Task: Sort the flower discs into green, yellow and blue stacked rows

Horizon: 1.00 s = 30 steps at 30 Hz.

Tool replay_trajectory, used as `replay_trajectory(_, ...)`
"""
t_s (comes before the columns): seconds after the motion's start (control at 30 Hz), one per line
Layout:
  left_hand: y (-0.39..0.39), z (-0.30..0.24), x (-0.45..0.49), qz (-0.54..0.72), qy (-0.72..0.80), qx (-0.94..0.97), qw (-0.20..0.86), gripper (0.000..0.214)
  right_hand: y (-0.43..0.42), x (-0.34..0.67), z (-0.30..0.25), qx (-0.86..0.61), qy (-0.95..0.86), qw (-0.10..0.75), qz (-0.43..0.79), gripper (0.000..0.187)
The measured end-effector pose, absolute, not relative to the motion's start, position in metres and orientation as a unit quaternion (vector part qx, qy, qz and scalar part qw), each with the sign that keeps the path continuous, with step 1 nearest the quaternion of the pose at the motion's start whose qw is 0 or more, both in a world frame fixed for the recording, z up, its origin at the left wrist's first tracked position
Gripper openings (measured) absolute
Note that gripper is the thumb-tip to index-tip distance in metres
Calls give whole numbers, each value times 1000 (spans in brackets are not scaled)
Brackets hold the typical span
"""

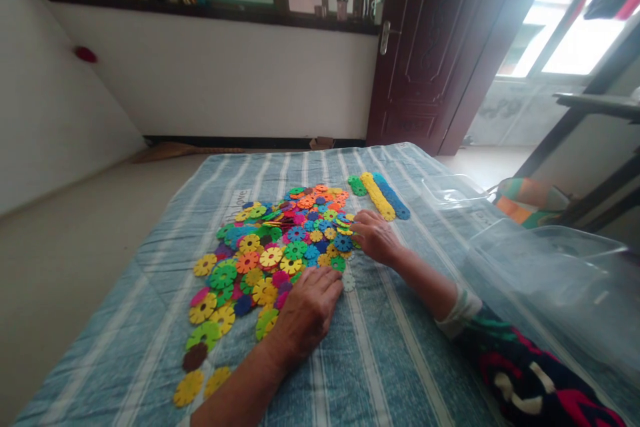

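Note:
A heap of colourful notched plastic flower discs point(271, 255) lies spread over a striped cloth point(320, 380). My left hand point(311, 301) rests at the near right edge of the heap, palm down, its fingers lying over the discs; nothing shows in its grip. A pale clear disc point(349, 281) lies beside its fingertips. Across from it, my right hand point(376, 236) touches the heap's right edge with fingers bent inward by some green and yellow discs. What those fingers hold is hidden. Beyond the right hand, discs lie in a yellow row point(377, 197), a blue row point(392, 197) and a short green row point(357, 186).
To the right sit a clear plastic tub point(550, 280) and a smaller clear container point(455, 190). Several discs, among them a brown disc point(195, 357), trail off at the near left. A paper with printed letters point(241, 198) lies partly under the heap. A dark red door point(425, 47) stands behind.

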<state>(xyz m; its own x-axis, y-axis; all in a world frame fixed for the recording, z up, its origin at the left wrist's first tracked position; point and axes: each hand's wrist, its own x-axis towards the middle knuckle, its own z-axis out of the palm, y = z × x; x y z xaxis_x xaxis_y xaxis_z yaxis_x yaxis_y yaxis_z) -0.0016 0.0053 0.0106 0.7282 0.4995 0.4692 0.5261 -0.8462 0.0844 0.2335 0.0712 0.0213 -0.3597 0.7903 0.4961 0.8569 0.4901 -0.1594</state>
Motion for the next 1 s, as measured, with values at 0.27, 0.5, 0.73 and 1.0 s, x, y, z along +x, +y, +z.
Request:
replay_trajectory(0.27,3,25,-2,-217,-272,-937,19,27,77,230,19,-480,-832,262,-94,27)
replay_trajectory(0.5,2,28,-2,-226,-274,-934,28,25,79,241,23,-481,-819,305,-73,13)
replay_trajectory(0.73,3,28,-2,-226,-268,-936,32,26,78,227,22,-467,-846,235,-105,20)
replay_trajectory(1.0,5,23,-3,-229,-266,-936,38,26,85,246,33,-492,-788,370,-31,25)
